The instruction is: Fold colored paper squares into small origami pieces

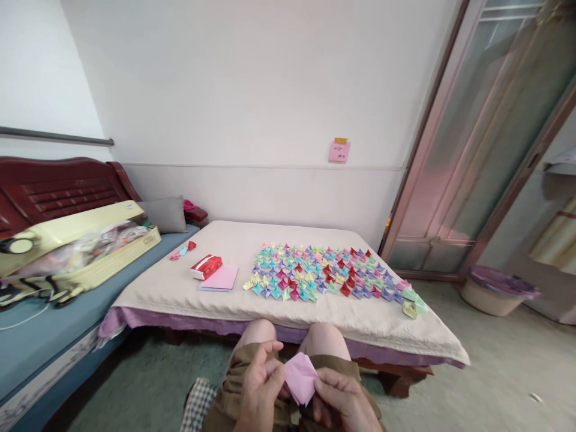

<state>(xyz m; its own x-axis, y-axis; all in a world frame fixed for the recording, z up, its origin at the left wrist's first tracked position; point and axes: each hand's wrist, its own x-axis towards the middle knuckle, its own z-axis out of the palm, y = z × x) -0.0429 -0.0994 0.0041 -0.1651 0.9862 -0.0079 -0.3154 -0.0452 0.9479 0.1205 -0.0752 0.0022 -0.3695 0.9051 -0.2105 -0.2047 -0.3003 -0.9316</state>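
A folded pink paper [301, 378] is held low over my lap, between both hands. My left hand [264, 384] grips its left edge with the thumb, while the index finger stretches out above. On the right edge, the thumb and fingers of my right hand [344, 396] pinch the paper. Many small folded paper pieces [310, 273] in several colours stand in rows on the cloth-covered table [189, 306]. Left of them lie pink paper sheets [225, 277] with a red packet [207, 266] touching them.
A blue-covered bench [27, 354] at the left holds an open cream case [90, 252] and a grey cushion [164, 215]. A bin [495, 291] stands on the floor at the right. Small coloured items [183, 250] lie at the table's left.
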